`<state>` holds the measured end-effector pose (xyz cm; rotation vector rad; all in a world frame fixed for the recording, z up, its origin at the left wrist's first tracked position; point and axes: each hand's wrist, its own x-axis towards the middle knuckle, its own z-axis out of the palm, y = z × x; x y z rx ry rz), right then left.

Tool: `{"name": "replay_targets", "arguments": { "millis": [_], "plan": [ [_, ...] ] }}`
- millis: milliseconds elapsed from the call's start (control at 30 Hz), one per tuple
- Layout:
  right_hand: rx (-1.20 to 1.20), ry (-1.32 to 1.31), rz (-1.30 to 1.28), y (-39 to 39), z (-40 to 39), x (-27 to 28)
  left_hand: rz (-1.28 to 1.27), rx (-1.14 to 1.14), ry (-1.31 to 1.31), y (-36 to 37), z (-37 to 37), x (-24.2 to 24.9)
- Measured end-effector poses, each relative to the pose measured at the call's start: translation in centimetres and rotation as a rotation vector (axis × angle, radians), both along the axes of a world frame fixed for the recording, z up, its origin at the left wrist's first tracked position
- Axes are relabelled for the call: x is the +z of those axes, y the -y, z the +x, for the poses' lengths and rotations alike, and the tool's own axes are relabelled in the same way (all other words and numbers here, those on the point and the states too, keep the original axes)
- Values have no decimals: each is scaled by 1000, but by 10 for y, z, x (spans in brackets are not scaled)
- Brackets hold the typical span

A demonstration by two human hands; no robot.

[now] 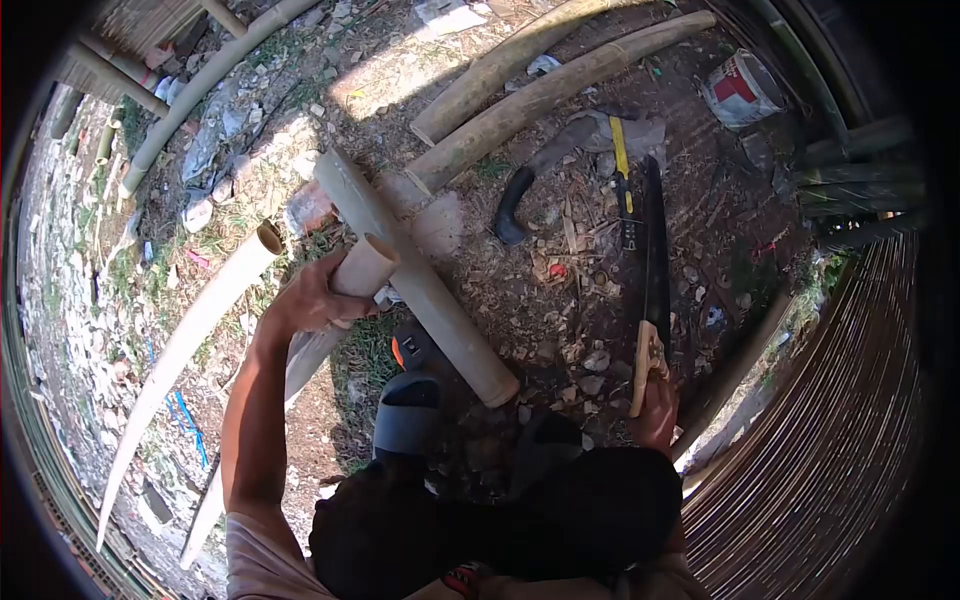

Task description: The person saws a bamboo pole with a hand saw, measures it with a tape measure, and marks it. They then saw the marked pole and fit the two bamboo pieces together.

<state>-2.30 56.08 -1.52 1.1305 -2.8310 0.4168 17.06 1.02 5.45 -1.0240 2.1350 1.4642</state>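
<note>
My left hand (pixel 318 292) is wrapped round a bamboo pole (pixel 362 268) near its open end, which points up and to the right. The lower part of that pole passes behind my forearm. At lower right, my right hand (pixel 655 408) closes on the wooden handle of a handsaw (pixel 655 250), whose long dark blade points away from me. Between my hands a thicker bamboo piece (pixel 425 285) lies slanted on the ground, its near end in front of my feet. The held pole's end overlaps it in this view.
An orange-and-black tape measure (pixel 410 347) lies by my left sandal (pixel 407 415). Beside the saw is a yellow-and-black tool (pixel 624 180), with a dark curved object (pixel 514 208) left of it. Farther off are two bamboo lengths (pixel 560 95) and a white bucket (pixel 742 92). Another pole (pixel 190 335) curves along the left.
</note>
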Motion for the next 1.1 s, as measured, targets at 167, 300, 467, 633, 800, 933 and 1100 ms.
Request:
{"name": "replay_targets", "arguments": {
  "millis": [167,300,467,633,800,933,1100],
  "plan": [
    [-105,460,337,9,-16,24,236,-143,308,78,134,12],
    [-58,387,231,92,-50,82,190,96,201,139,252,1],
    [272,296,412,221,-75,105,-955,-72,483,128,261,23],
    [585,415,654,322,-21,62,-571,337,-158,58,128,23],
    [522,426,471,315,53,16,-261,297,-256,-9,70,-63],
    [340,446,420,273,79,-1,-109,43,-238,-76,61,-109],
    [239,494,372,234,70,-10,-346,-127,-136,-108,50,-118]
  ]
}}
